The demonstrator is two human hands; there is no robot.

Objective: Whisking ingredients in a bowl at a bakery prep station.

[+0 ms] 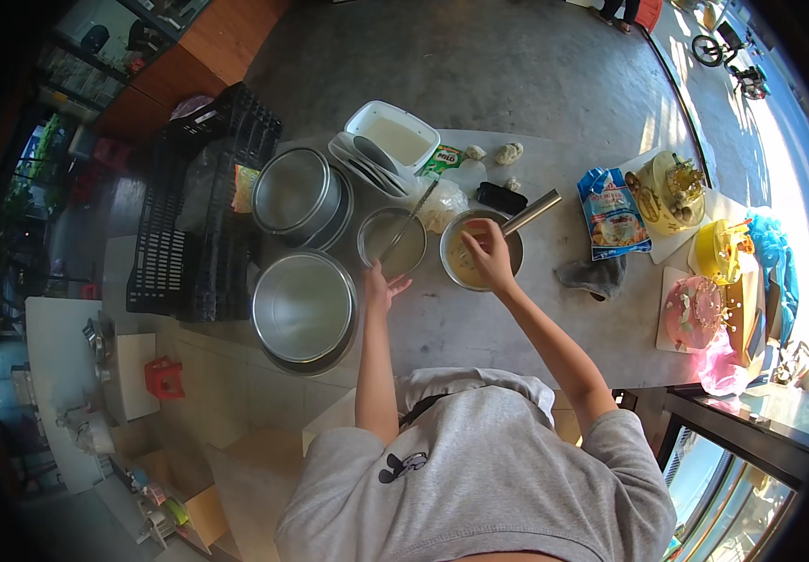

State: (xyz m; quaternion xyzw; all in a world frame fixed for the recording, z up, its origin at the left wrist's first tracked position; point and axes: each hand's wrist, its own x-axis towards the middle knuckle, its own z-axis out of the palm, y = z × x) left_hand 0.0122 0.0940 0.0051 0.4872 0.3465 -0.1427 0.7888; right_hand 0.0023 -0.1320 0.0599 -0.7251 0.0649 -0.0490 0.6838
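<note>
My left hand (379, 288) is palm-up at the near rim of a metal bowl (369, 242) of pale liquid, its fingers apart. A thin metal utensil (415, 213) slants across that bowl, its near end close to my left fingertips; contact is unclear. Over a second metal bowl (445, 261), which contains yellowish liquid with pale bits, my right hand (491, 258) has bent fingers and the thumb toward them. Whether it pinches anything cannot be made out. From behind that hand, a thick metal handle (534, 211) sticks out over the far right rim.
On the left stand round cake pans (304, 305) and a black plastic crate (218, 211). Beyond the bowls are a white tub (397, 137), a plastic bag (444, 205) and a black case (501, 199). Rightward lie a blue packet (614, 214), a grey cloth (592, 278) and decorated cakes (694, 309).
</note>
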